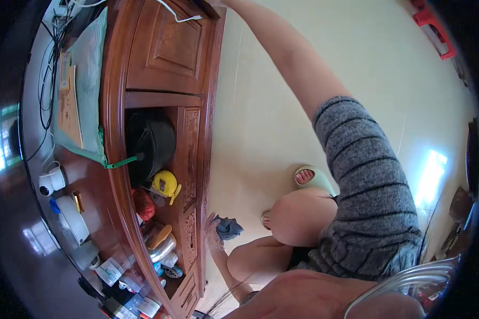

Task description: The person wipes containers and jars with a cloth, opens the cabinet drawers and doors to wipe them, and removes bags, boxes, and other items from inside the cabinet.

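My left hand (214, 236) is at the bottom edge of the wooden cabinet (210, 90), closed around a crumpled dark grey cloth (229, 228). Its fingers are partly covered by the cloth and slightly blurred. My right arm stretches along the cabinet's front to the upper frame edge, where only a bit of my right hand (217, 2) shows by the cabinet's far end; its fingers are hidden. Between the hands are a carved closed door (175, 40) and an open compartment with a black rounded item (154, 138), a yellow item (166, 183) and a red bag (143, 204).
On the cabinet top lie a pale green cover (90, 69), cables (50, 80), a white camera (52, 181) and a white box (72, 220). A white cable (183, 18) hangs over the front. My green slippers (314, 178) rest on the tiled floor (266, 133). Something red (434, 26) stands at upper right.
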`<action>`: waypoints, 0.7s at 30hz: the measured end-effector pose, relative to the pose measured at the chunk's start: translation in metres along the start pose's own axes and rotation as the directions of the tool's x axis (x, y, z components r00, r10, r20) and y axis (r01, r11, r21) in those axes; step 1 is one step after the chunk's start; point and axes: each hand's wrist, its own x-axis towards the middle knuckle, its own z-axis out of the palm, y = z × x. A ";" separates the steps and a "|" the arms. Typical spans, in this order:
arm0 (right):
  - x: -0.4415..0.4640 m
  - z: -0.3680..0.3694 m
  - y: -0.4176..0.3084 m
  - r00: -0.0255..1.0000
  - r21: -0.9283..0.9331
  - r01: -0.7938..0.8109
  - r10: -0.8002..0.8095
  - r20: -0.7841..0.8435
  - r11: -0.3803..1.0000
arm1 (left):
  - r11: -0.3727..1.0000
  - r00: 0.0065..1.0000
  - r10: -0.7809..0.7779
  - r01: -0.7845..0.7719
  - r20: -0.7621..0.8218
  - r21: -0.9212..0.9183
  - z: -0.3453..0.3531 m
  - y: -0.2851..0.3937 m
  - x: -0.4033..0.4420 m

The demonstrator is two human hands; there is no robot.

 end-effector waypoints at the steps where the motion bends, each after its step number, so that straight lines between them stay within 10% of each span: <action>1: 0.000 -0.004 0.001 1.000 -0.018 0.011 -0.011 -0.010 1.000 | 1.000 1.000 -0.007 0.006 -0.017 -0.005 0.005 0.008 -0.007; 6: 0.021 -0.008 -0.015 0.999 -0.059 -0.035 0.033 -0.038 0.998 | 1.000 0.998 0.028 -0.028 -0.050 -0.004 0.000 0.006 0.002; 9: 0.022 0.005 -0.025 0.940 0.322 -0.202 0.276 -0.201 0.925 | 0.998 1.000 0.027 -0.027 0.013 -0.049 0.000 0.003 0.009; 12: -0.045 -0.117 -0.031 0.620 0.915 -0.319 0.676 0.399 -0.248 | 0.999 0.999 0.021 -0.018 0.047 -0.049 0.007 0.010 0.008; 17: -0.097 -0.167 -0.011 0.927 0.803 -0.314 0.346 0.145 0.506 | 1.000 0.999 0.013 -0.013 0.047 -0.015 0.010 0.014 0.009; 21: -0.090 -0.124 -0.022 0.931 0.360 -0.224 0.308 -0.196 0.905 | 1.000 0.999 0.021 -0.021 0.047 0.005 0.008 0.005 0.016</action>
